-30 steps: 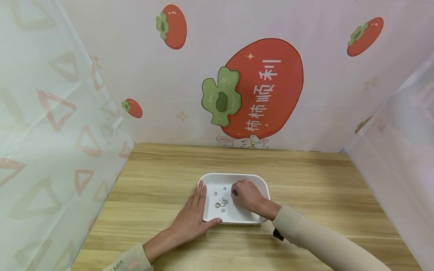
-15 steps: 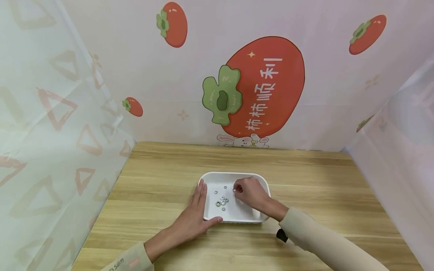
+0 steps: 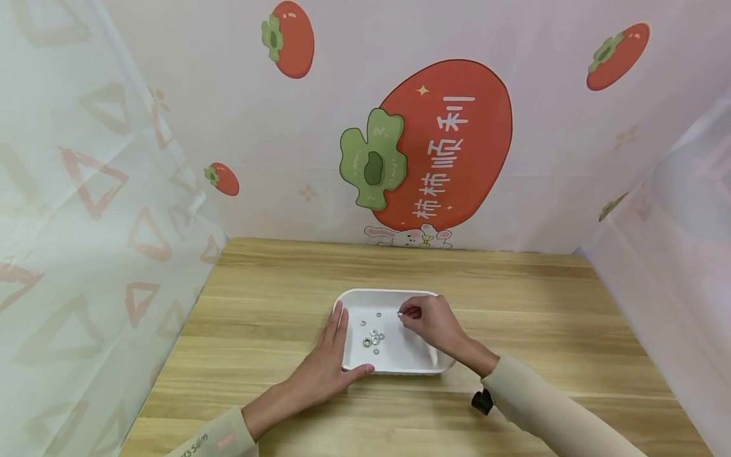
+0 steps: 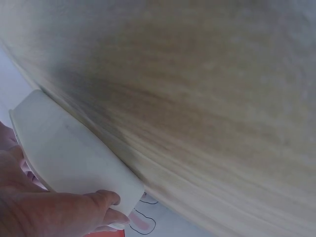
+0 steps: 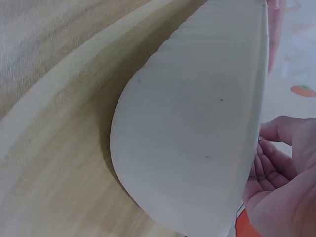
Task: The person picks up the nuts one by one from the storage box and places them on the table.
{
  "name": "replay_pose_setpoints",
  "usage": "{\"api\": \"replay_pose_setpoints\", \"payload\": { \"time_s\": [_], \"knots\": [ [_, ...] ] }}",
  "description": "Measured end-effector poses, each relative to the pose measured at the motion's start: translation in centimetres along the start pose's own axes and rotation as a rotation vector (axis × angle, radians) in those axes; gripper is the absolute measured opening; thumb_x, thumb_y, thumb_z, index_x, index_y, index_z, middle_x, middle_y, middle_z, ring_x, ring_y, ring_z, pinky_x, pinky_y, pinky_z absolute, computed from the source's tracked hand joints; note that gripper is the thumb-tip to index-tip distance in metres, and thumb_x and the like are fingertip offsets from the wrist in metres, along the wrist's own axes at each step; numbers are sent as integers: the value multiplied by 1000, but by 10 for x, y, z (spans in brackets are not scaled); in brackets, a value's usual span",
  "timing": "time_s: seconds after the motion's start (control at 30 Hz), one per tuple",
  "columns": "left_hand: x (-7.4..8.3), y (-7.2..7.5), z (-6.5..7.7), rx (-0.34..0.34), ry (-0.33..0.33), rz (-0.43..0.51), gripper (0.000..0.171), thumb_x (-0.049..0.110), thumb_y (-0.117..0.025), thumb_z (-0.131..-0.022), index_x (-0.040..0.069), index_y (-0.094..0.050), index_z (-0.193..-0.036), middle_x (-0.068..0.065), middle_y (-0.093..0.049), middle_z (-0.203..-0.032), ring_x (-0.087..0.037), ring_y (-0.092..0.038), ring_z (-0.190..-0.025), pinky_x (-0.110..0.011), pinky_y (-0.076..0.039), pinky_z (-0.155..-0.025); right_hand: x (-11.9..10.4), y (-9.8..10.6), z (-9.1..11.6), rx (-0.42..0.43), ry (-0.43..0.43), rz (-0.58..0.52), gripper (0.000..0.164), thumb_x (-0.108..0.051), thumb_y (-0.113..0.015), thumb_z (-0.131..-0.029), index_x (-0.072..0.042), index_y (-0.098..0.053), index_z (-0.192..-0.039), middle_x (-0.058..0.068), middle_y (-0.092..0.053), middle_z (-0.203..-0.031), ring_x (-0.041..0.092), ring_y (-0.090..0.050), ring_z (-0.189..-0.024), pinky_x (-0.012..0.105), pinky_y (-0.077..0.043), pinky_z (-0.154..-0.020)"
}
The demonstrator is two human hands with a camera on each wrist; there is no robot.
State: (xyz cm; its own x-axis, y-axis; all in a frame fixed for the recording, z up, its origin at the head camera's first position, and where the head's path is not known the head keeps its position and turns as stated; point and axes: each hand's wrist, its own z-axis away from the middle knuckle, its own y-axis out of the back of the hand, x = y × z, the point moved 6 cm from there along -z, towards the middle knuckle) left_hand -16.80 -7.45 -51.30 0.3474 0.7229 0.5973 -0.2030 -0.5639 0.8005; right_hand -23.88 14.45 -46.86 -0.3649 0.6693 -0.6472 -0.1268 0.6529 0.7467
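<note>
Right hand (image 3: 436,322): grip narrow, pinching shiny bit (image 3: 400,313). Left hand (image 3: 321,368): spread, touching smooth rounded tray (image 3: 402,357).

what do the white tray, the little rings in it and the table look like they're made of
Tray: probably plastic, smooth and white, with rounded, moulded-looking walls.
Rings: likely metal, mostly silvery grey with a slight shine; too small to tell which metal.
Table: wood or a wood-look laminate, pale brown with streaky grain; the pictures leave that open.

From the head we look forward and down into the white tray (image 3: 408,354), which both wrist views share up close, side-on, from eight and four o'clock.
</note>
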Motion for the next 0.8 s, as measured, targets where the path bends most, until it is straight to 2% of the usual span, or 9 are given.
{"api": "replay_pose_setpoints", "payload": {
  "time_s": [0.2,0.43,0.67,0.8],
  "knots": [
    [-1,-1,0,5,5,6,120,64,-71,-93,-1,-5,-169,-15,9,-178,-37,-7,-162,-52,-31,-124,6,1,4,-14,-90,-171,8,-2,-81,-91,-3,-82,-99,3,-78,-89,10,-71,-78,23,-60,-70],
    [-2,-2,0,4,9,7,120,64,-72,-93,-1,-5,-169,-14,10,-178,-36,-8,-162,-52,-31,-124,9,2,10,-3,-169,-299,9,-3,-80,-93,-3,-81,-102,2,-78,-90,17,-75,-80,26,-61,-71],
    [-2,-2,0,4,12,4,119,66,-71,-93,-1,-7,-169,-14,9,-178,-35,-10,-162,-52,-34,-123,12,6,13,18,-211,-439,12,-1,-78,-94,2,-79,-106,10,-79,-95,33,-77,-88,47,-63,-82],
    [-1,-2,-1,10,11,11,119,65,-71,-93,-2,-8,-169,-14,8,-178,-35,-11,-162,-51,-34,-122,14,8,17,18,-228,-482,15,-2,-77,-95,5,-78,-108,17,-79,-98,38,-77,-91,45,-63,-83]
  ]
}}
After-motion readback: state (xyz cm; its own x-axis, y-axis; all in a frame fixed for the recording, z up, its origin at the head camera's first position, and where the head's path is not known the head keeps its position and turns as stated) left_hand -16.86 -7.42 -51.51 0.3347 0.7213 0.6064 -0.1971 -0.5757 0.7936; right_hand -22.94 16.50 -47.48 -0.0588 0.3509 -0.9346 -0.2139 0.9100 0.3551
